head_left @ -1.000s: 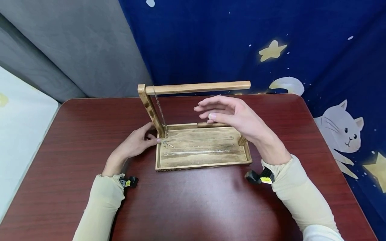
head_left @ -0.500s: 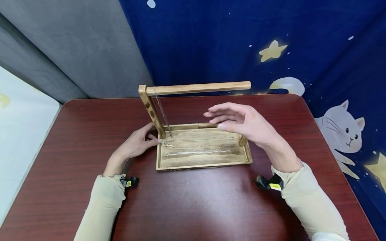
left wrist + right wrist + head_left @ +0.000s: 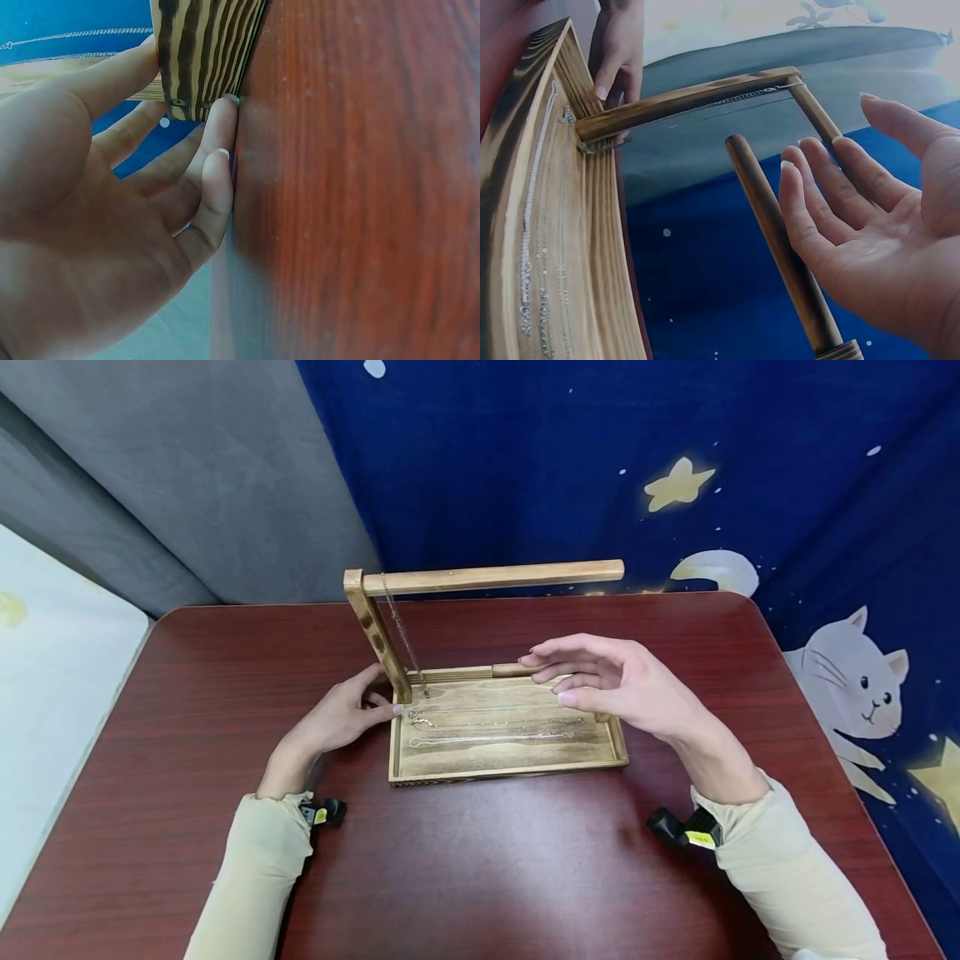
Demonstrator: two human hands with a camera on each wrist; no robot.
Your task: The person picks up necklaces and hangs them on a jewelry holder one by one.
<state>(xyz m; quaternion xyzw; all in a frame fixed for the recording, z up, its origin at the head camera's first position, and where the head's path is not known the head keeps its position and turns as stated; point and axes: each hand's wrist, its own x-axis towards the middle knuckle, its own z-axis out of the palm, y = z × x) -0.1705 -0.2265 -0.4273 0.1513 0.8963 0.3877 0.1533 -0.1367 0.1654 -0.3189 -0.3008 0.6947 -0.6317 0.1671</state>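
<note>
Blue curtain (image 3: pixel 517 468) beside grey curtain (image 3: pixel 187 468)

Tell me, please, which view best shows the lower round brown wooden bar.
Right wrist view: the lower bar shows nearly end to end. The head view shows it partly hidden by the right hand; left wrist shows none.

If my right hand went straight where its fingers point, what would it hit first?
Probably the hanging necklace, then the post. Depth is unclear, though: your hand looks close to the lower rod and might brush that first.
</note>
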